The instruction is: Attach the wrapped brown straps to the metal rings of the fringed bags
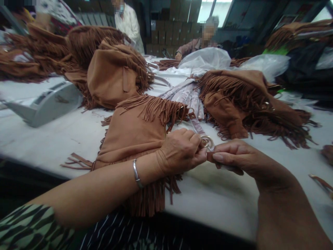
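Note:
A brown fringed bag (137, 128) lies on the white table in front of me, its fringe hanging over the near edge. My left hand (182, 151) is closed at the bag's right side, fingers wrapped round the strap end beside a gold ring (206, 141). Just right of the ring, my right hand (234, 156) pinches a short brown leather strap (210, 157) between thumb and fingers. The two hands nearly touch. Clear plastic wrapping shows around the ring and strap.
More fringed bags are piled at the left (111, 76) and right (234, 100). A grey tape dispenser (56, 102) stands on the left of the table (39, 146). Plastic bags (205, 59) lie farther back. People are across the table. A strap piece (321, 181) lies at right.

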`<action>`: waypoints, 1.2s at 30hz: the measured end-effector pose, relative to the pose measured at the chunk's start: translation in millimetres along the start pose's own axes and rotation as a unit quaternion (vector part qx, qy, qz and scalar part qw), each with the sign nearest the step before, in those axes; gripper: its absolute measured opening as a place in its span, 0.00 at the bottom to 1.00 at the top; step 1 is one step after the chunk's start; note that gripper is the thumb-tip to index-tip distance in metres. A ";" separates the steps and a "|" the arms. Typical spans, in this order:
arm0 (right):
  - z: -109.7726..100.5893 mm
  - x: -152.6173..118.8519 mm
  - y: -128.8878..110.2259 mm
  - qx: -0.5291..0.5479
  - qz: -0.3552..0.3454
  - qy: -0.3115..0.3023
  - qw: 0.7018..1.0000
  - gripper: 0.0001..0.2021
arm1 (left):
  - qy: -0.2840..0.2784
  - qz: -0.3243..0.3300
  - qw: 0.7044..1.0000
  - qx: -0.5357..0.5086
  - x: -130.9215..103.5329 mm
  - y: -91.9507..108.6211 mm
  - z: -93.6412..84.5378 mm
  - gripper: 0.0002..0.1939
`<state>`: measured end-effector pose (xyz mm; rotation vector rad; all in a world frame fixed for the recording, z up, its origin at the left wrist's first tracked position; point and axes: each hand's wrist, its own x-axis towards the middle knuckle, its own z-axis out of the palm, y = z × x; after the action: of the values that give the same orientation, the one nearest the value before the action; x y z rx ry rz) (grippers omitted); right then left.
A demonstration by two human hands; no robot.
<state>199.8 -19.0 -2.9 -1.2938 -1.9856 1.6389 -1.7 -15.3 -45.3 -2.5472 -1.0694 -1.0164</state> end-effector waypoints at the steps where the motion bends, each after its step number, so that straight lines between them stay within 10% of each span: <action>1: -0.4 0.1 0.5 0.000 0.000 0.004 1.000 0.20 | 0.005 0.006 1.000 0.002 0.0 -0.2 0.0 0.14; 11: 2.6 0.2 2.3 -0.012 -0.023 0.033 0.999 0.20 | 0.020 0.041 0.999 0.022 -0.1 -3.5 -2.6 0.13; 18: 23.8 3.2 1.0 -0.105 -0.110 0.189 0.970 0.19 | 0.001 0.033 0.998 0.047 2.9 -9.8 -0.1 0.14; 27: 35.9 5.1 12.5 -0.435 -0.186 0.347 0.810 0.16 | -0.028 0.060 0.997 0.051 6.1 -14.7 0.4 0.13; 36: 51.4 13.5 16.6 -0.538 -0.205 0.449 0.683 0.17 | 0.011 0.066 0.994 0.082 7.5 -14.7 -0.6 0.12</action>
<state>164.8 -43.0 -39.0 -1.3121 -2.1624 -0.5621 -8.4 -0.8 -41.0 -2.4324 -0.9236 -0.8820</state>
